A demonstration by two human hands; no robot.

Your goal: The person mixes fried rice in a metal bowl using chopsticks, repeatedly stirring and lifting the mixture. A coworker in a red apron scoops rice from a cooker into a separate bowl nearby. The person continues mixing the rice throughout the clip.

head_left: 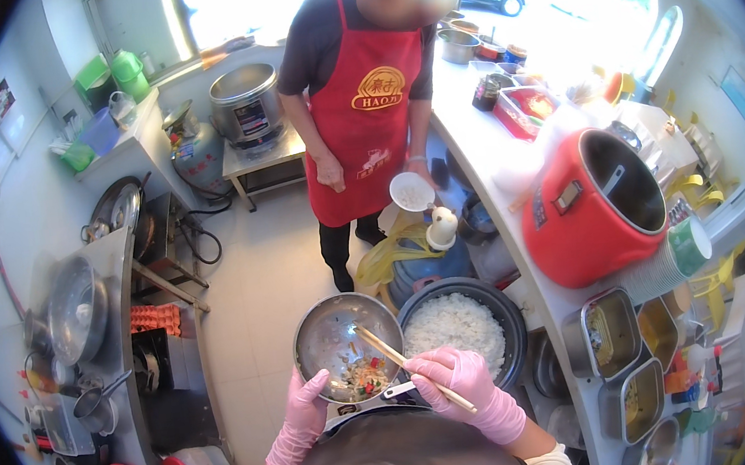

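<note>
My left hand [307,400], in a pink glove, grips the near left rim of a stainless steel mixing bowl [327,320]. Chopped food [361,378] with red and green bits lies in the bowl's near side. In my pink-gloved right hand [451,378] is a pair of wooden chopsticks [386,348], slanting over the bowl with their tips above its inside. A white handle [399,390] shows beside that hand; whether the hand holds it I cannot tell. Just right of the bowl, cooked white rice [455,326] fills a dark round pot [518,347].
A person in a red apron [361,130] stands opposite, holding a small white bowl [412,192]. On the right counter [468,108] are a large red insulated pot [568,224], stacked paper cups [658,262] and steel food pans [601,337]. A metal rack [112,276] with pans lines the left.
</note>
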